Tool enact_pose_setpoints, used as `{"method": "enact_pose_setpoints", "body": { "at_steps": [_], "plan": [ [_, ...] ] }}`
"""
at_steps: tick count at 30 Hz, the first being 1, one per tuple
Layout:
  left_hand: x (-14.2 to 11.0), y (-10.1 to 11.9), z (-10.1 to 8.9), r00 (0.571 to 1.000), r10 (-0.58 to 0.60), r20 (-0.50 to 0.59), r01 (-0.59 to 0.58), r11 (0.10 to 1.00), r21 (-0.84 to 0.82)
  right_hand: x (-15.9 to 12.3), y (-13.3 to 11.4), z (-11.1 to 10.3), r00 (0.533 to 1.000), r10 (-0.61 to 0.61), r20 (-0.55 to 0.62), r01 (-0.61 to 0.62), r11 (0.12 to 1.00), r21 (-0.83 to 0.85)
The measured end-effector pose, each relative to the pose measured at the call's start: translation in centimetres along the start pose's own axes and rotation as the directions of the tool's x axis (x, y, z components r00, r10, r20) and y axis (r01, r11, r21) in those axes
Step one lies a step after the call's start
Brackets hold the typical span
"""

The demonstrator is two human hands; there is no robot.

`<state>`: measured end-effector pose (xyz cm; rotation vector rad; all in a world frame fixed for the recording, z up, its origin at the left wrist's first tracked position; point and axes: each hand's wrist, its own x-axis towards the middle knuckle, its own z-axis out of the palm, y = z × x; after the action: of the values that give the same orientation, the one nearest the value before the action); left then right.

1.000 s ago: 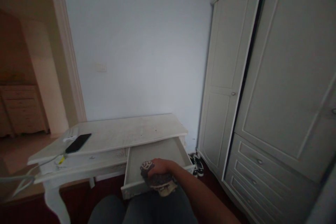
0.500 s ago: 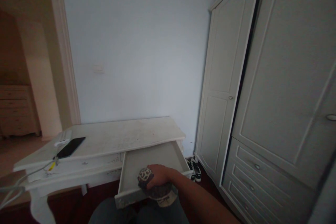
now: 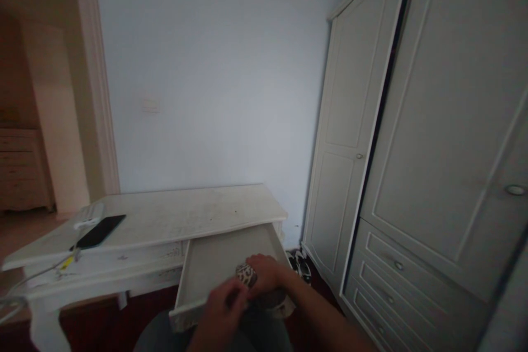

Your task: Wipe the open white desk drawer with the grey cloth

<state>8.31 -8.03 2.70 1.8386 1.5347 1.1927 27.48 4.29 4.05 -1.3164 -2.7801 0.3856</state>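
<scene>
My right hand [image 3: 266, 275] is closed around a dark brown bundle with a pale leopard-like pattern [image 3: 246, 275], which looks like soft cloth. The patterned end sticks out on the left of the grip, and a lighter part hangs below the wrist. From the lower left comes my left hand [image 3: 225, 302], its fingers pinched at the patterned end. Both hands are over the front of a pulled-out white drawer [image 3: 218, 253], whose bare bottom shows behind them. What the right palm covers is hidden.
The drawer belongs to a white desk [image 3: 185, 209] against the wall. A dark phone [image 3: 101, 231] with a cable lies on its left end. Black-and-white shoes [image 3: 303, 267] stand on the floor between desk and wardrobe [image 3: 342, 143]. My legs are under the drawer's front.
My left hand has come into view from below and reached the patterned end of the cloth bundle. My right hand keeps its hold, and the view has shifted slightly.
</scene>
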Motion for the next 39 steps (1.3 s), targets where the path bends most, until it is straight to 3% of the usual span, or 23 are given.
{"method": "enact_pose_setpoints", "body": {
  "at_steps": [4, 6, 9, 12, 14, 18, 20, 22, 24, 26, 28, 31, 34, 36, 39],
  "plan": [
    [4.4, -4.2, -4.7, 0.985, -0.011, -0.174, 0.072, 0.936, 0.345, 4.5, -6.4, 2.7, 0.987, -0.150, -0.054, 0.145, 0.986, -0.083],
    [5.0, -7.1, -6.0, 0.987, 0.046, -0.152, 0.039, 0.857, 0.514, 5.9, -8.5, 3.7, 0.981, -0.179, -0.081, 0.169, 0.979, -0.111],
    [4.0, -11.2, -5.9, 0.983, 0.160, -0.087, -0.080, 0.807, 0.585, 6.0, -9.1, 4.7, 0.966, -0.222, -0.133, 0.206, 0.970, -0.127],
    [2.5, -13.5, -5.1, 0.965, 0.259, -0.035, -0.182, 0.762, 0.621, 3.6, -6.8, 4.6, 0.925, -0.340, -0.170, 0.321, 0.938, -0.128],
    [2.1, -13.5, -4.8, 0.964, 0.263, 0.040, -0.223, 0.720, 0.657, 1.1, -4.1, 3.9, 0.919, -0.358, -0.166, 0.342, 0.932, -0.119],
    [2.7, -11.6, -5.5, 0.970, 0.163, 0.178, -0.242, 0.663, 0.709, -3.7, 1.7, 1.6, 0.969, -0.177, -0.171, 0.171, 0.984, -0.045],
    [3.4, -10.5, -5.8, 0.965, 0.110, 0.236, -0.251, 0.641, 0.725, -4.7, 3.2, 0.6, 0.980, -0.067, -0.190, 0.067, 0.998, -0.003],
    [3.9, -9.8, -5.8, 0.958, 0.064, 0.279, -0.256, 0.632, 0.732, -4.4, 2.8, 0.4, 0.981, 0.030, -0.194, -0.024, 0.999, 0.030],
    [4.1, -9.7, -5.6, 0.956, 0.053, 0.289, -0.256, 0.635, 0.729, -2.8, 0.5, 1.0, 0.982, 0.070, -0.174, -0.064, 0.997, 0.042],
    [4.1, -9.9, -5.5, 0.959, 0.054, 0.279, -0.246, 0.648, 0.721, -0.5, -3.2, 2.2, 0.985, 0.010, -0.173, -0.004, 0.999, 0.033],
    [4.0, -10.5, -5.7, 0.952, 0.040, 0.304, -0.255, 0.656, 0.710, 1.7, -7.0, 3.6, 0.965, -0.098, -0.245, 0.108, 0.994, 0.026],
    [3.9, -11.1, -6.2, 0.930, 0.023, 0.367, -0.291, 0.657, 0.696, 3.4, -10.3, 5.3, 0.944, -0.152, -0.294, 0.163, 0.987, 0.013],
    [4.0, -10.8, -6.4, 0.931, -0.012, 0.365, -0.273, 0.642, 0.716, 3.2, -9.6, 5.9, 0.945, -0.181, -0.271, 0.189, 0.982, 0.000],
    [4.1, -10.4, -6.2, 0.929, -0.018, 0.369, -0.285, 0.600, 0.748, 2.1, -7.5, 5.8, 0.951, -0.185, -0.249, 0.191, 0.982, -0.001],
    [4.0, -10.3, -6.0, 0.915, 0.025, 0.403, -0.355, 0.522, 0.775, -0.6, -3.5, 5.3, 0.943, -0.092, -0.319, 0.108, 0.994, 0.033]
  ]
}}
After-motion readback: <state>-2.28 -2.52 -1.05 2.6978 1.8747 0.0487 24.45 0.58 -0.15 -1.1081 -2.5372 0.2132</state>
